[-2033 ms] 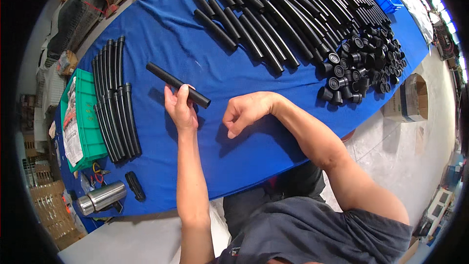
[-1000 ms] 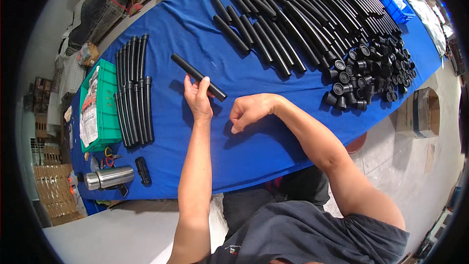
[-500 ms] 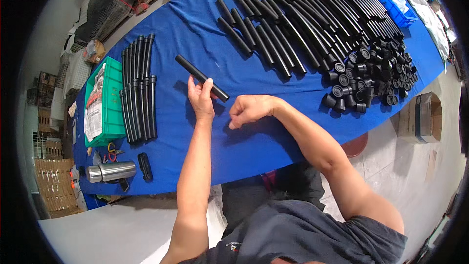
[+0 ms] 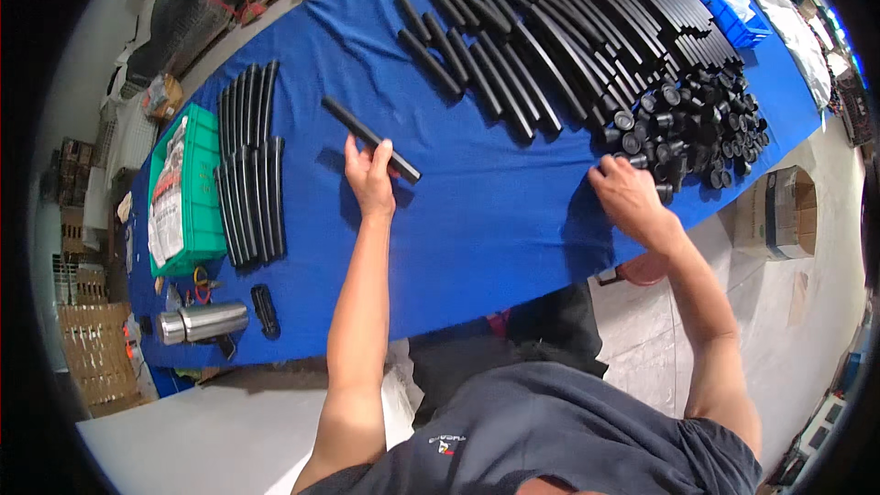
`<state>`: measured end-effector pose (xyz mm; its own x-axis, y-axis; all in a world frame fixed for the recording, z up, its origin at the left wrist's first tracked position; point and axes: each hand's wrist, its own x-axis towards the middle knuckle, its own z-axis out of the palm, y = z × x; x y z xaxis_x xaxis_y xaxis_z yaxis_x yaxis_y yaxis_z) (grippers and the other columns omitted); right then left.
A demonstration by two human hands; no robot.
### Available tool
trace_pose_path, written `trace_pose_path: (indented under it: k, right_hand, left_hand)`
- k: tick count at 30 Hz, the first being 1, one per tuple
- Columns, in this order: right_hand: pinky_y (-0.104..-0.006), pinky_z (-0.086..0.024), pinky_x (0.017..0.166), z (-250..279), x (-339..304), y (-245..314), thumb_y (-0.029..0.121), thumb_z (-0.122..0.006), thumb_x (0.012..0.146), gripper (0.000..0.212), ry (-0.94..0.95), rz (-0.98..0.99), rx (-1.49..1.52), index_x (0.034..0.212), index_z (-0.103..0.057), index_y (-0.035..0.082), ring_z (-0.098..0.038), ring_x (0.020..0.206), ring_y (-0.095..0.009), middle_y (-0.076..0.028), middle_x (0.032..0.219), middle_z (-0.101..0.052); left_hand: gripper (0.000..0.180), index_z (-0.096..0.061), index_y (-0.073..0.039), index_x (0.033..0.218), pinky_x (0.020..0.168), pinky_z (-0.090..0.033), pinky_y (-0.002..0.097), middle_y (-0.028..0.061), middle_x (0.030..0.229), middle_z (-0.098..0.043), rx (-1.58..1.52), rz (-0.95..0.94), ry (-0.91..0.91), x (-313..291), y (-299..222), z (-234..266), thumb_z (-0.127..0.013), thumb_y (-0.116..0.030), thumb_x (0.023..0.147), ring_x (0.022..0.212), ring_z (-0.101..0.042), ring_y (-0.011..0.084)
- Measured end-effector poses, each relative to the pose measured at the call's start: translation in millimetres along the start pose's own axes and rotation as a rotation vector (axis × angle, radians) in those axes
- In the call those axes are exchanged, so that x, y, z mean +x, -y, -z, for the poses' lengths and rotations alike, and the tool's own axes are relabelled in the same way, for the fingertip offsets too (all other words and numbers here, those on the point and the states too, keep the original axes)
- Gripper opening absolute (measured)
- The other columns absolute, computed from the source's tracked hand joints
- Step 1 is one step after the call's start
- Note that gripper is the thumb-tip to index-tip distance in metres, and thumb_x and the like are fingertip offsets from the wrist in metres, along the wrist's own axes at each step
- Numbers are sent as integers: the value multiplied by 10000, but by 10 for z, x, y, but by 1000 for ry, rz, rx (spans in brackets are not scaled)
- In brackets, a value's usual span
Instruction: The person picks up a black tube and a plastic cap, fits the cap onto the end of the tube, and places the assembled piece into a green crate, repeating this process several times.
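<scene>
My left hand [image 4: 370, 174] is closed round the middle of a short, straight black tube [image 4: 353, 119], held slantwise above the blue cloth. At the near left edge of a heap of black end caps [image 4: 678, 142], my right hand [image 4: 628, 192] reaches down with its fingers curled among them. What lies under those fingers is hidden. Many loose black tubes [image 4: 550, 46] lie in slanting rows beyond the caps. To the left, two rows of black tubes with wider, capped-looking ends [image 4: 252, 192] lie side by side.
A green crate [image 4: 203, 192] holding printed paper stands at the table's left side. Near it lie a steel flask [image 4: 203, 323], red-and-yellow-handled tools [image 4: 202, 286] and a black object [image 4: 265, 312]. A blue crate [image 4: 720, 0] sits far right; a cardboard box [image 4: 779, 211] stands off the table.
My right hand has moved right, from beside the held tube to the heap of caps. My left hand keeps the tube in much the same pose. The whole view has shifted slightly.
</scene>
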<state>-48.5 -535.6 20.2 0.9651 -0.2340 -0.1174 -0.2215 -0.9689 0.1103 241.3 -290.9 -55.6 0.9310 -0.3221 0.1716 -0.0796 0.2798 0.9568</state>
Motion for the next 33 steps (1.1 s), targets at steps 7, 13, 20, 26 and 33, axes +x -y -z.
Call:
trace_pose_path:
  k: [7, 13, 20, 26, 33]
  right_hand:
    - [-381, -561, 679, -65, 51, 39, 66, -612, 805, 217, -88, 38, -14, 1021, -599, 47, -643, 896, -268, -104, 946, -586]
    - [-387, -533, 712, 244, 262, 336, 58, -652, 804, 474, -289, 71, 445, 1266, -549, 60, -637, 862, -332, -125, 1010, -593]
    - [-380, -502, 778, -82, 1435, 1108, 126, -704, 813, 432, -508, 181, 1047, 1209, -572, 15, -621, 896, -326, -173, 1007, -593]
    - [-406, -501, 857, -314, 1821, 1387, 68, -673, 802, 516, -473, 145, 732, 1292, -513, 59, -596, 1019, -342, -159, 1108, -579]
    - [-409, -510, 863, -315, 1802, 1393, 65, -672, 778, 595, -568, 198, 700, 1339, -477, 23, -594, 1017, -322, -148, 1133, -572]
  left_hand:
    - [622, -355, 28, 1384, 454, -440, 222, 58, 795, -620, 20, 26, -17, 54, -5, 33, -670, -88, 860, 570, -562, 89]
    - [660, -339, 20, 1388, 458, -453, 223, 57, 787, -613, -42, 29, -4, 47, -11, 42, -688, -113, 845, 576, -564, 91]
    - [709, -267, 43, 1434, 479, -464, 224, 60, 812, -609, -54, 38, -22, 16, -25, -3, -665, -83, 860, 604, -570, 89]
    - [704, -264, 38, 1436, 491, -455, 225, 58, 819, -613, -37, 33, -51, 35, -54, 13, -664, -79, 868, 604, -566, 88]
    - [620, -336, 8, 1406, 617, -496, 246, 73, 870, -632, -57, 30, -14, 27, -60, 78, -661, -93, 888, 711, -599, 111]
